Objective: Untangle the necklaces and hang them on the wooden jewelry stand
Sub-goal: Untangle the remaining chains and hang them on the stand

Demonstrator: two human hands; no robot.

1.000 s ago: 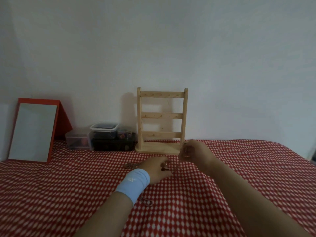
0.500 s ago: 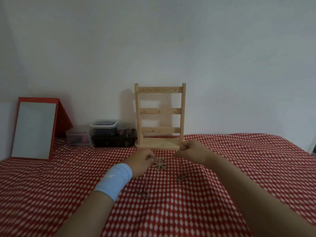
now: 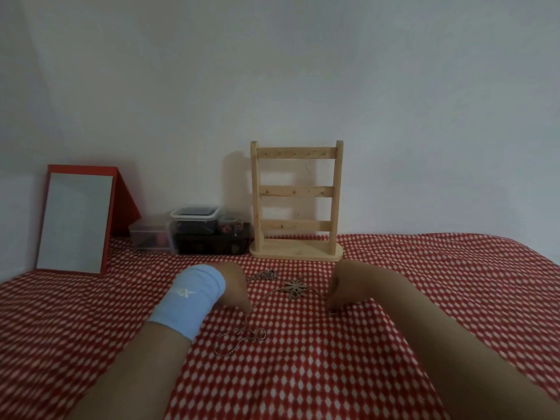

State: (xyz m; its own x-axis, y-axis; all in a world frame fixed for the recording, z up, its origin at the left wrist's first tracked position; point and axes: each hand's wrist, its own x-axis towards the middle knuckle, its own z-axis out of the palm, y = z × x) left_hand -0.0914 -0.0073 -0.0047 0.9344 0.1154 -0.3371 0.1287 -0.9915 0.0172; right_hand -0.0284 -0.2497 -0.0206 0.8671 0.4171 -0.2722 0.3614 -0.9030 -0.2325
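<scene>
Both hands are down on the red-and-white patterned cloth (image 3: 303, 374) in the middle of the frame, backs up and fingers bent steeply downward. The left hand (image 3: 235, 284), with a light blue wristband (image 3: 189, 300) behind it, has its fingers (image 3: 244, 301) curled tight together, and their tips pinch the thin chain of a necklace (image 3: 266, 297). From there the chain runs up and right to a flower pendant (image 3: 296, 287) lying between the hands, then on to the right hand (image 3: 344, 283), whose fingers (image 3: 333, 301) are also curled closed and bunched on the chain's other end. Below the left fingertips the rest of the chain trails toward the lower centre in loose loops (image 3: 242, 338) on the cloth. A second small heap of chain (image 3: 263, 274) lies just above, near the left hand.

The wooden jewelry stand (image 3: 295, 201) stands upright at centre against the wall, its pegs bare. Left of it are stacked plastic boxes (image 3: 194, 230) and a red-framed mirror (image 3: 75, 219).
</scene>
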